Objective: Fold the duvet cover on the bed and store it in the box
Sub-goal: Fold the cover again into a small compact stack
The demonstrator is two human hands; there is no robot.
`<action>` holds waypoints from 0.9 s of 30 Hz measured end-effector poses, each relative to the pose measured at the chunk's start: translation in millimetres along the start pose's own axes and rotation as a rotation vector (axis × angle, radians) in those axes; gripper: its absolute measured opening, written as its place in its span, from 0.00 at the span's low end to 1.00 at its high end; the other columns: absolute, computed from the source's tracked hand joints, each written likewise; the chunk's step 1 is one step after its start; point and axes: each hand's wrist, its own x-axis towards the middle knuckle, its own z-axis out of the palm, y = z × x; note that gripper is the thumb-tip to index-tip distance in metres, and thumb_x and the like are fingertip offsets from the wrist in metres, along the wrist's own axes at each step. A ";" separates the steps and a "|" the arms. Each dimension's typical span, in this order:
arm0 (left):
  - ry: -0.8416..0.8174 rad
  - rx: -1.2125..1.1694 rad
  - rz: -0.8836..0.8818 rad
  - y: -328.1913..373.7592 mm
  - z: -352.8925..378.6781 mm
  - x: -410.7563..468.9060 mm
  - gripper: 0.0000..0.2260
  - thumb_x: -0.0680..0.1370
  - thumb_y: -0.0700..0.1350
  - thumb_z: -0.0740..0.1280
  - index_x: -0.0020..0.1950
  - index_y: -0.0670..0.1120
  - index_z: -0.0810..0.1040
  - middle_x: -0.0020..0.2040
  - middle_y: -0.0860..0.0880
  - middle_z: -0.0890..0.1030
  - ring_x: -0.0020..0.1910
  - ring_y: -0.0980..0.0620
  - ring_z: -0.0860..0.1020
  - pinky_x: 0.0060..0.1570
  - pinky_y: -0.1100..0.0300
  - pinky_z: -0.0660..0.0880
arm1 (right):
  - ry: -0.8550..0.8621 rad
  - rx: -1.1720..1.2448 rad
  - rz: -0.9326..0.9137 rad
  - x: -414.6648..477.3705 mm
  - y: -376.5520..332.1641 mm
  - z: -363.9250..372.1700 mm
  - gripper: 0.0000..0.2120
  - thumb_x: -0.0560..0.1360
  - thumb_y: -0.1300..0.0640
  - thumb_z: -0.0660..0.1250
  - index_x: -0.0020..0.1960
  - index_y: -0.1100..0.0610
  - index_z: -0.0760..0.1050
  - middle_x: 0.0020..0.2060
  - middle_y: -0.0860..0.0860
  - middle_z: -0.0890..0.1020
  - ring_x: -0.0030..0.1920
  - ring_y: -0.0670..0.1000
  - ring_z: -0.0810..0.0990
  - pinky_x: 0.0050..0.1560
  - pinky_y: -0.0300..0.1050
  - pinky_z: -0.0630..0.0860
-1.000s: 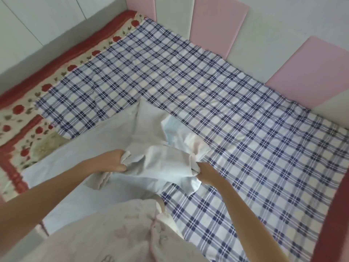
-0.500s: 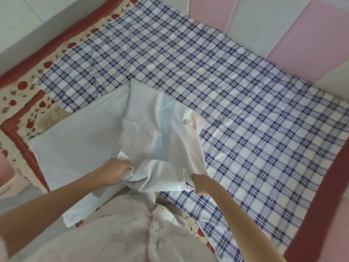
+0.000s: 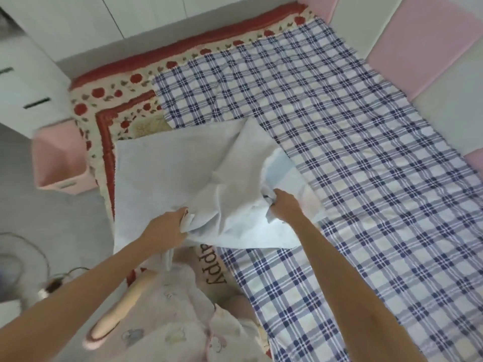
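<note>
Spread wider apart than 0.5 s ago; pale blue cotton duvet cover (image 3: 180, 163) pulled flatter over near-left of blue-checked bed sheet (image 3: 339, 131). Pinching bunched edge with left hand (image 3: 167, 228), gripping gathered corner with right hand (image 3: 283, 205). Probably best: tension evenly, match corners, lay over, smooth. Pink plastic box (image 3: 78, 184) on floor beside bed.

The beige fabric (image 3: 213, 269) reads "appy", its start hidden.
</note>
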 end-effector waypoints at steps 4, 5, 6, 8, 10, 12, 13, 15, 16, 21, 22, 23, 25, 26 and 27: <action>-0.284 -0.128 -0.033 0.8 -3.1 5.1 0.11 0.71 0.42 0.68 0.52 0.48 0.73 0.44 0.56 0.76 0.44 0.53 0.76 0.42 0.63 0.70 | -0.501 0.129 0.008 -4.1 9.0 39.0 0.09 0.74 0.58 0.64 0.53 0.58 0.75 0.44 0.56 0.80 0.44 0.55 0.80 0.40 0.43 0.74; -0.382 -0.266 -0.058 -1.9 -10.3 5.6 0.08 0.70 0.40 0.69 0.47 0.47 0.74 0.39 0.56 0.76 0.40 0.54 0.75 0.39 0.65 0.70 | -0.665 0.180 0.026 -4.6 12.8 43.9 0.10 0.73 0.57 0.67 0.53 0.57 0.74 0.45 0.56 0.81 0.46 0.55 0.81 0.43 0.44 0.76; -0.494 -0.362 -0.081 -2.3 -20.4 5.5 0.05 0.70 0.38 0.69 0.42 0.45 0.74 0.34 0.55 0.75 0.35 0.55 0.75 0.35 0.67 0.70 | -0.818 0.209 0.063 -9.3 17.5 41.0 0.13 0.72 0.56 0.70 0.55 0.56 0.74 0.47 0.56 0.81 0.48 0.54 0.81 0.48 0.45 0.77; -0.697 -0.400 -0.070 -12.5 -42.5 3.8 0.05 0.70 0.41 0.70 0.43 0.42 0.78 0.34 0.52 0.78 0.35 0.55 0.76 0.36 0.68 0.72 | -1.047 0.164 0.131 -12.2 27.7 30.0 0.30 0.64 0.50 0.79 0.60 0.59 0.73 0.54 0.57 0.81 0.53 0.54 0.81 0.60 0.48 0.76; -0.802 -0.389 -0.018 -26.9 -55.3 -0.5 0.08 0.71 0.44 0.73 0.48 0.45 0.81 0.41 0.53 0.83 0.41 0.55 0.80 0.44 0.65 0.75 | -1.185 0.035 0.166 -8.9 34.7 20.2 0.45 0.54 0.45 0.82 0.65 0.62 0.71 0.59 0.60 0.79 0.59 0.57 0.79 0.66 0.54 0.71; -0.822 -0.358 0.027 -39.0 -58.8 -3.7 0.08 0.70 0.45 0.75 0.47 0.50 0.81 0.42 0.56 0.83 0.43 0.56 0.81 0.46 0.63 0.76 | -1.147 -0.042 0.198 -11.3 28.3 19.9 0.45 0.54 0.45 0.82 0.65 0.62 0.72 0.60 0.60 0.79 0.61 0.58 0.78 0.67 0.53 0.71; -0.817 -0.327 0.051 -42.6 -61.6 -3.2 0.09 0.69 0.45 0.76 0.46 0.52 0.80 0.42 0.57 0.83 0.43 0.56 0.81 0.47 0.63 0.76 | -1.099 -0.048 0.218 -11.4 19.0 21.5 0.41 0.57 0.46 0.81 0.64 0.62 0.72 0.61 0.59 0.79 0.61 0.58 0.77 0.66 0.51 0.71; -0.807 -0.202 0.083 -54.4 -65.8 -1.5 0.13 0.66 0.46 0.77 0.48 0.52 0.78 0.44 0.56 0.82 0.44 0.56 0.81 0.48 0.63 0.77 | -1.015 -0.052 0.270 -23.1 0.7 39.5 0.32 0.65 0.47 0.77 0.63 0.60 0.72 0.60 0.57 0.78 0.60 0.57 0.76 0.62 0.48 0.72; -0.785 -0.155 0.097 -62.7 -66.7 0.6 0.15 0.67 0.46 0.77 0.49 0.51 0.76 0.44 0.55 0.81 0.44 0.57 0.80 0.46 0.66 0.76 | -0.967 -0.080 0.279 -31.7 -9.8 50.9 0.29 0.67 0.47 0.76 0.63 0.59 0.72 0.58 0.56 0.77 0.58 0.56 0.76 0.60 0.46 0.73; -0.550 -0.044 0.188 -158.2 -82.4 6.3 0.16 0.70 0.43 0.72 0.55 0.49 0.72 0.48 0.52 0.78 0.43 0.57 0.77 0.39 0.69 0.72 | -0.674 -0.084 0.329 -66.0 -90.6 124.2 0.16 0.72 0.49 0.68 0.53 0.57 0.70 0.39 0.50 0.70 0.37 0.48 0.69 0.35 0.38 0.65; -0.480 -0.029 0.202 -181.4 -81.2 15.1 0.16 0.69 0.43 0.72 0.55 0.50 0.73 0.47 0.52 0.79 0.43 0.55 0.77 0.40 0.66 0.72 | -0.648 -0.061 0.356 -70.8 -107.0 137.7 0.15 0.72 0.49 0.68 0.52 0.57 0.70 0.40 0.50 0.70 0.37 0.48 0.70 0.35 0.38 0.66; -0.426 -0.003 0.224 -202.8 -83.5 23.5 0.16 0.69 0.44 0.72 0.54 0.49 0.73 0.46 0.51 0.79 0.43 0.53 0.78 0.42 0.62 0.73 | -0.630 -0.021 0.382 -75.0 -125.9 149.6 0.15 0.71 0.49 0.68 0.52 0.57 0.71 0.40 0.51 0.71 0.38 0.49 0.70 0.36 0.38 0.66; -0.426 0.119 0.279 -238.0 -87.4 26.5 0.15 0.68 0.46 0.73 0.53 0.49 0.74 0.44 0.50 0.80 0.42 0.50 0.79 0.42 0.55 0.75 | -0.638 -0.007 0.422 -89.9 -159.4 171.5 0.12 0.70 0.50 0.68 0.48 0.57 0.72 0.38 0.51 0.72 0.37 0.50 0.72 0.34 0.38 0.66; -0.401 0.142 0.313 -249.5 -92.4 22.8 0.12 0.69 0.47 0.73 0.49 0.49 0.74 0.41 0.52 0.79 0.41 0.49 0.78 0.40 0.54 0.75 | -0.602 0.003 0.417 -99.1 -174.5 175.5 0.10 0.69 0.52 0.69 0.44 0.57 0.73 0.37 0.51 0.73 0.36 0.52 0.74 0.32 0.39 0.67; -0.317 0.128 0.362 -253.1 -101.4 22.3 0.10 0.70 0.49 0.73 0.44 0.50 0.72 0.37 0.54 0.77 0.38 0.50 0.77 0.37 0.56 0.71 | -0.477 0.048 0.410 -102.2 -185.2 167.3 0.08 0.69 0.54 0.69 0.41 0.57 0.73 0.36 0.52 0.75 0.37 0.54 0.77 0.32 0.40 0.70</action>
